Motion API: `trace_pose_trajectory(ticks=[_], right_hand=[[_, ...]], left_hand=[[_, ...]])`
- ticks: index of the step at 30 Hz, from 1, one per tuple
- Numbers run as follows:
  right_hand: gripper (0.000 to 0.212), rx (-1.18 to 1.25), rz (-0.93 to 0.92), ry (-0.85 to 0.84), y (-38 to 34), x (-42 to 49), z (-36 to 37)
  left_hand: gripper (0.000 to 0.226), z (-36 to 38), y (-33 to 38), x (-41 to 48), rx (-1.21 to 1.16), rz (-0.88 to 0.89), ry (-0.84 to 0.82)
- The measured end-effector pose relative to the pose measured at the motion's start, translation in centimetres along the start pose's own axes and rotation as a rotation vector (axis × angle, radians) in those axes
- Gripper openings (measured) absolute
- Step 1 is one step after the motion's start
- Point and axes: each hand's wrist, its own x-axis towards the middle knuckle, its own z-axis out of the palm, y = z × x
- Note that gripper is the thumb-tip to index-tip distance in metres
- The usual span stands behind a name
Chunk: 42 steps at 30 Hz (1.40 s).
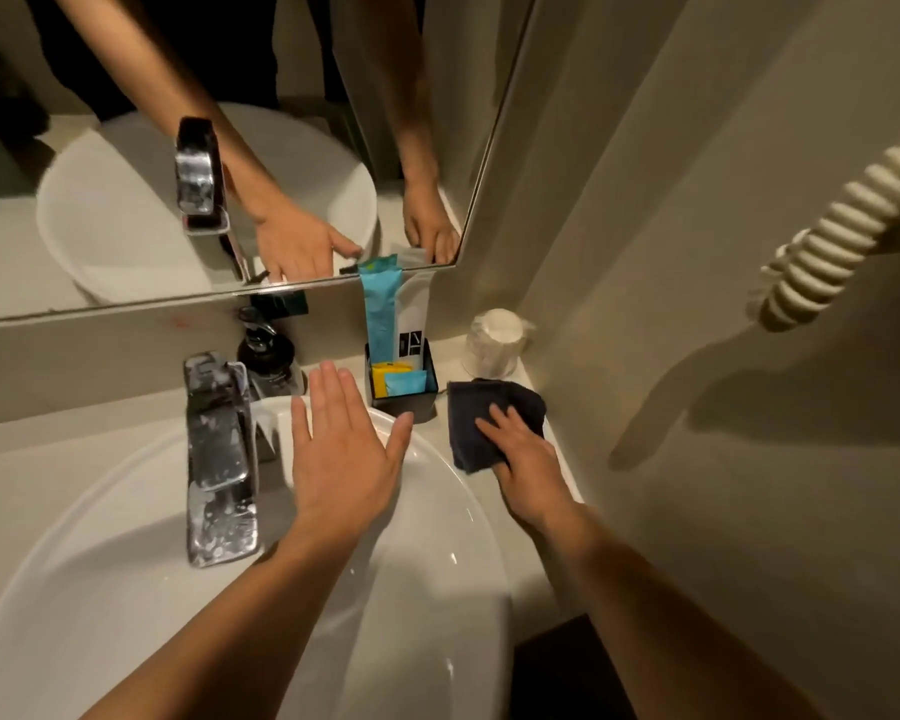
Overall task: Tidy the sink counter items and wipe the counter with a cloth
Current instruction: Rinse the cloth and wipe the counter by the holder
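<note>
We note first the mirror (126, 148) across the back wall, which reflects both forearms, the basin and the tap. Below it the white sink (126, 589) fills most of the lower view, a round bowl set on the pale desk (557, 444), which runs as a narrow strip along the right side toward the corner. A chrome tap (219, 459), spotted with droplets or foam, reaches out over the bowl from the back left. On the right wall hangs a coiled cream hose (842, 226), casting a shadow. Our left hand (344, 454) is held flat over the back rim of the sink, fingers spread and straight, palm down, gripping nothing; whether it touches the rim we cannot tell. Our right hand (526, 454) lies on the dark blue cloth (484, 423), fingers flat and pressing it down onto the desk, between the sink rim and the right wall. Just behind the cloth, in the corner, stands an upturned clear cup (494, 340) in plastic wrap. Left of the cloth, near the left thumb, sits a small black box (406, 402) holding a tall blue packet (383, 314), a white packet and small yellow and blue sachets. Behind the tap stands a dark pump bottle (266, 350), against the back ledge.
</note>
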Motion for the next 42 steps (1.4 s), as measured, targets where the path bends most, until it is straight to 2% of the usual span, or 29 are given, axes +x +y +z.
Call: trace_pose_trajectory(ticks=[3, 10, 17, 26, 35, 42], right_hand=[[0.070, -0.075, -0.007, 0.058, 0.1, 0.5, 0.4], [0.083, -0.168, -0.099, -0.074, 1.3, 1.8, 0.0], [0.057, -0.181, -0.007, -0.036, 1.4, 1.4, 0.3], [0.053, -0.071, 0.111, 0.004, 1.2, 0.0, 0.8], [0.051, -0.006, 0.133, 0.024, 1.7, -3.7, 1.2], [0.041, 0.064, 0.184, 0.024, 1.2, -7.8, 0.7]], left_hand=[[0.094, 0.2, 0.1, 0.0, 0.026, 0.000, -0.002], [0.096, 0.4, 0.2, 0.2, 0.087, -0.013, 0.012], [0.094, 0.4, 0.2, 0.1, 0.119, 0.002, 0.029], [0.093, 0.3, 0.2, 0.0, 0.117, 0.008, 0.035], [0.091, 0.3, 0.1, -0.1, 0.106, 0.015, 0.043], [0.090, 0.4, 0.0, -0.2, 0.078, 0.028, 0.054]])
